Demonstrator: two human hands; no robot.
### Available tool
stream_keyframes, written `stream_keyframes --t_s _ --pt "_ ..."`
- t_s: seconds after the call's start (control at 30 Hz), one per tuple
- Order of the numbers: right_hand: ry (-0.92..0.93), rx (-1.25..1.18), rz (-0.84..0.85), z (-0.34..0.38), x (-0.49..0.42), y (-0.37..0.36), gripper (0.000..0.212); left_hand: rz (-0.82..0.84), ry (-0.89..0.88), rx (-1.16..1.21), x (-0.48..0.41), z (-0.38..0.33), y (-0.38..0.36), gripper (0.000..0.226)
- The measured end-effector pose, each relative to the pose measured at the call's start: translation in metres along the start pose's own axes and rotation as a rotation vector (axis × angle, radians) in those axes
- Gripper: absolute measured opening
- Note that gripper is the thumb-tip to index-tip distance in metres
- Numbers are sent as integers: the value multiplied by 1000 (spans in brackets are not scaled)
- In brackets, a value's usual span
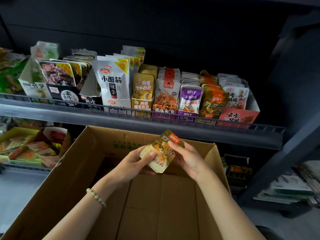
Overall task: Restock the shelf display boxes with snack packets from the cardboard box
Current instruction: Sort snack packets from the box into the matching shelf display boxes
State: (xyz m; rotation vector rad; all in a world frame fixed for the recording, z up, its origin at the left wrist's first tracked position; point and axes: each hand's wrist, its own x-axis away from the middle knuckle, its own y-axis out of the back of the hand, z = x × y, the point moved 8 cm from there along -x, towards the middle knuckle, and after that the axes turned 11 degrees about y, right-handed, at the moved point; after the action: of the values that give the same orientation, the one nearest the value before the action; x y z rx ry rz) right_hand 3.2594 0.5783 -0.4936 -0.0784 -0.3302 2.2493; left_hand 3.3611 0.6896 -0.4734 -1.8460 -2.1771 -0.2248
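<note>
Above the open cardboard box [69, 179], left hand [133, 163] and right hand [188, 158] each pinch one gold snack packet [160, 151], tilted. Behind: shelf [138, 122] with filled display boxes [210, 103].

Head camera looks forward and down, close over cardboard box [72, 170] toward shelf [138, 125].
</note>
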Motion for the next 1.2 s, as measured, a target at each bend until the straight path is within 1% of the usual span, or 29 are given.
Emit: stream_keyframes --t_s 0.03,0.1,0.2,0.27,0.33,0.5,0.57,0.63,0.67,0.7,0.73,0.8,0.83,0.9,0.97,1.07,1.2 --pt "20 36 -28 2 -1 4 27 -6 0 -15 0 0 1 28" --pt "51 77 -61 9 -2 9 30 -17 -1 -58 1 -4 2 29" --pt "52 57 -30 21 -4 5 43 6 -32 -127 3 -19 0 25" --pt "61 39 3 38 -5 5 47 30 -52 -157 1 -34 -2 27" --pt "95 42 35 60 -6 10 46 60 -40 -136 -5 -48 -7 30" --pt "173 52 80 115 -6 42 42 125 -55 -230 -36 -85 -35 14" --pt "221 63 56 135 -7 61 49 144 -79 -269 -50 -100 -53 12" --pt "280 109 -12 154 -8 82 63 155 -99 -242 -65 -111 -70 14" --pt "320 156 -65 164 -9 95 69 131 -117 -236 -73 -116 -76 18" --pt "367 214 -128 175 -9 108 70 65 -153 -281 -81 -120 -80 24" --pt "421 275 -194 187 -9 122 66 -39 -209 -395 -89 -124 -80 29" --pt "532 399 -291 210 -8 146 54 -238 -361 -743 -99 -133 -85 36" --pt "589 477 -306 220 -7 151 51 -288 -429 -919 -102 -134 -92 39" --pt "677 625 -278 231 -11 152 50 -320 -508 -1209 -110 -131 -107 50" --pt "731 708 -216 232 -18 143 48 -356 -527 -1402 -119 -126 -115 61" --pt "773 789 -177 226 -30 135 46 -423 -521 -1493 -131 -122 -118 66" --pt "756 881 -149 214 -42 132 51 -411 -484 -1441 -140 -119 -117 63"
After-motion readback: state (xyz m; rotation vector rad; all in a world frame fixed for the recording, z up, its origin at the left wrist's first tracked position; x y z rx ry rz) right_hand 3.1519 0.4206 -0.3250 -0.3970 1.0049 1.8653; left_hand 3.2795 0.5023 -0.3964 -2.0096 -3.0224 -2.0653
